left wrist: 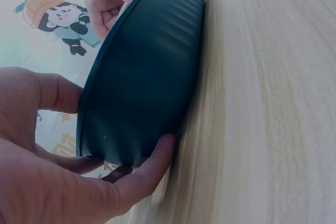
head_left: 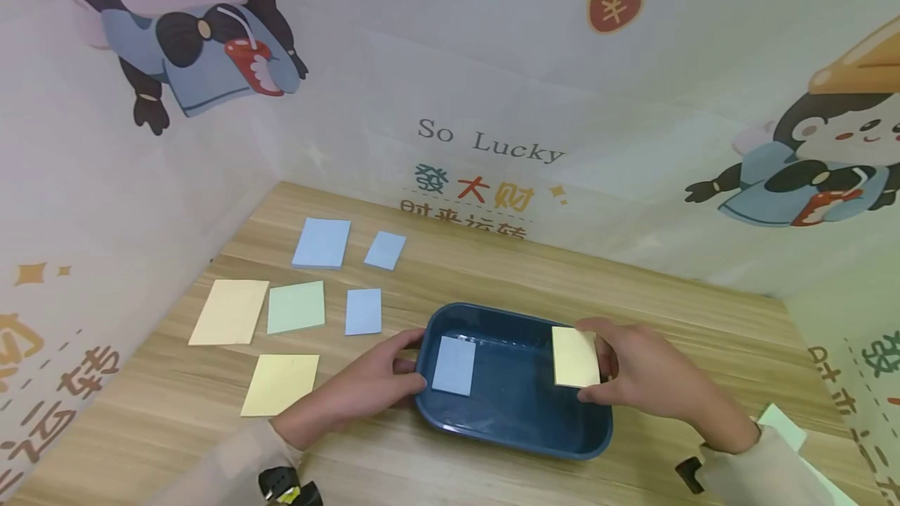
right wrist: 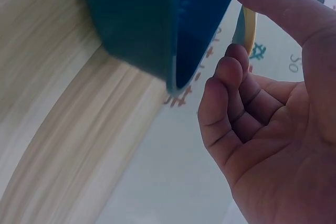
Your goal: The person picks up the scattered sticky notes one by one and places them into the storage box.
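Note:
A dark blue plastic tray (head_left: 516,432) sits on the wooden table. My left hand (head_left: 380,369) holds its left end; the left wrist view shows the thumb at the rim of the tray (left wrist: 142,77) and fingers against the outer wall. A small blue sticky note pad (head_left: 454,366) lies inside at the left. Over the tray's right part, my right hand (head_left: 643,369) pinches a pale yellow sticky note pad (head_left: 575,357) by its edges between thumb and fingers. Seen from the right wrist, that pad (right wrist: 251,30) is edge-on beside the tray (right wrist: 131,30).
Left of the tray lie a large blue pad (head_left: 321,244), two small blue pads (head_left: 385,250), a cream pad (head_left: 229,312), a green pad (head_left: 296,307) and a yellow pad (head_left: 280,385). Green paper (head_left: 783,426) shows by the right sleeve. Printed cloth (head_left: 457,61) hangs behind the table.

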The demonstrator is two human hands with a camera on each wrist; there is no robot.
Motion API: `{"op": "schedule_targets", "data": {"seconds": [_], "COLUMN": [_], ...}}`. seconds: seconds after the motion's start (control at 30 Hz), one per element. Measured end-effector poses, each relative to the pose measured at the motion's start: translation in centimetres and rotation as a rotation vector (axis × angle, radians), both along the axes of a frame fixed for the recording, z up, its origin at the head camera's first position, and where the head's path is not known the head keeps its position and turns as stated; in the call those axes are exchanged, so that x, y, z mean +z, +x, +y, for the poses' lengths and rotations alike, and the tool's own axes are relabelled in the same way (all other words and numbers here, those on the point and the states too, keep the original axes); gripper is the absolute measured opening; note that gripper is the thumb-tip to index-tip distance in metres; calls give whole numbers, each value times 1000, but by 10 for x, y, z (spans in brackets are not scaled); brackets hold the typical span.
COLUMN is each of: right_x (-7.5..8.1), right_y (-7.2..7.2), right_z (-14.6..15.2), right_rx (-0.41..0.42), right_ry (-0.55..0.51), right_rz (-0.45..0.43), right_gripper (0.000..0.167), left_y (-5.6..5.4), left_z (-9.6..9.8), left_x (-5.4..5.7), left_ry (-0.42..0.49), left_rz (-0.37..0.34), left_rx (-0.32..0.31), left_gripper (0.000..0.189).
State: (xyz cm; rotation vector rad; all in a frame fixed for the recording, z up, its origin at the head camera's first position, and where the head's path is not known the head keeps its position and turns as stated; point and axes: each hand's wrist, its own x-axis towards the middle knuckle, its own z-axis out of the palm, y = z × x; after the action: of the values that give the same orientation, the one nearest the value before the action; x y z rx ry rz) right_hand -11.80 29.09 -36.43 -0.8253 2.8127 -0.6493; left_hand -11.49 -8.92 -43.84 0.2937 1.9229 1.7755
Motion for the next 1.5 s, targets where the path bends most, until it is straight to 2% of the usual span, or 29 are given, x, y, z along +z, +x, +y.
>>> {"op": "schedule_targets", "data": {"seconds": [0.77,1.07,1.5], "right_x": [-7,-14,-16], "right_y": [-18,-27,-35], "right_z": [-57,-73,-97], "right_rx": [144,160,175], "right_ry": [19,53,108], "right_rz": [20,-19,-56], "right_gripper": [73,62,66], "left_y": [2,2,2], "left_z": [-1,-2,-1], "left_x": [2,3,3], "left_ry": [9,17,13], "left_rz": [-5,-5,0], "left_rx": [-3,-11,-10], "left_gripper": [77,77,77]}}
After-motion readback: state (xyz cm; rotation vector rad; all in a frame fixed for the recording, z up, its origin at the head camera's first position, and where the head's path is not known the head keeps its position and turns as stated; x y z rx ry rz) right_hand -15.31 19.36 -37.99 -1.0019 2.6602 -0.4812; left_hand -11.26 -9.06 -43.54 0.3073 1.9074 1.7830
